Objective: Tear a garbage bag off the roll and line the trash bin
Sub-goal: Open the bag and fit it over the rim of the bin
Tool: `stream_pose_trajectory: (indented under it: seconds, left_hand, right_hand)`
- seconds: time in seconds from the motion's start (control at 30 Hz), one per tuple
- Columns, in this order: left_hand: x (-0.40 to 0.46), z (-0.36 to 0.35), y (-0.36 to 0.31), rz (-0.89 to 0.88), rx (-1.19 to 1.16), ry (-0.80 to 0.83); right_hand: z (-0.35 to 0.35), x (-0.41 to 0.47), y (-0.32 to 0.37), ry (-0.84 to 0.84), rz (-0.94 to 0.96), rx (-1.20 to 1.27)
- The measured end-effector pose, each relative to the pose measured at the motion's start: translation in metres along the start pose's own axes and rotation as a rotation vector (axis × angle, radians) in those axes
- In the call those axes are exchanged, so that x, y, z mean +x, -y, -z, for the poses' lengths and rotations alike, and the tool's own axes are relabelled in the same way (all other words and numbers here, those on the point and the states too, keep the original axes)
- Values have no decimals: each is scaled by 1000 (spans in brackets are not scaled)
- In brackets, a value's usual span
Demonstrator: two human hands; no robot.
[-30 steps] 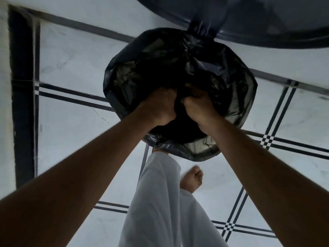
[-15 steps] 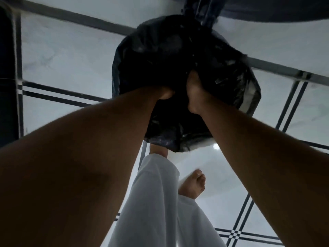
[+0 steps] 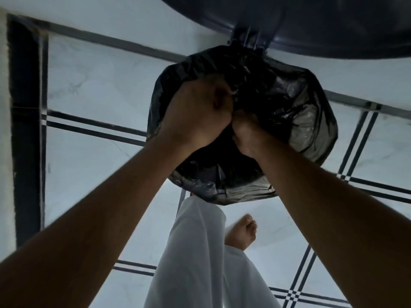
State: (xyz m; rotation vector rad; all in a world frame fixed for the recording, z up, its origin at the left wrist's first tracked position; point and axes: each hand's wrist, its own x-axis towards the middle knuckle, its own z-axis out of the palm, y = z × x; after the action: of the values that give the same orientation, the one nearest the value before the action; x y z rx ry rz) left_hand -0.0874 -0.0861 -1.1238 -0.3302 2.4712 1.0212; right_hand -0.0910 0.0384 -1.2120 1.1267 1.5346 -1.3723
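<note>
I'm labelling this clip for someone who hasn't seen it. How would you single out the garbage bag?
Start from the pale tiled floor with its dark stripes, then follow both bare forearms to where the left hand and right hand meet. The garbage bag is the crinkled, glossy black plastic they clutch; unlike the smooth dark lid above, it is wrinkled and partly see-through.

Pale marble floor (image 3: 93, 85), dark inlaid stripes (image 3: 93, 125)
</note>
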Motion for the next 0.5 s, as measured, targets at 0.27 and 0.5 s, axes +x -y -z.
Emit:
stream_pose_trajectory:
  seconds: [0.27, 0.5]
  left_hand:
    - [23, 30, 24, 181, 117, -88]
    - [63, 45, 29, 404, -182, 181]
  right_hand:
    - [6, -77, 26, 141, 82, -112]
    - [48, -100, 16, -568, 852, -578]
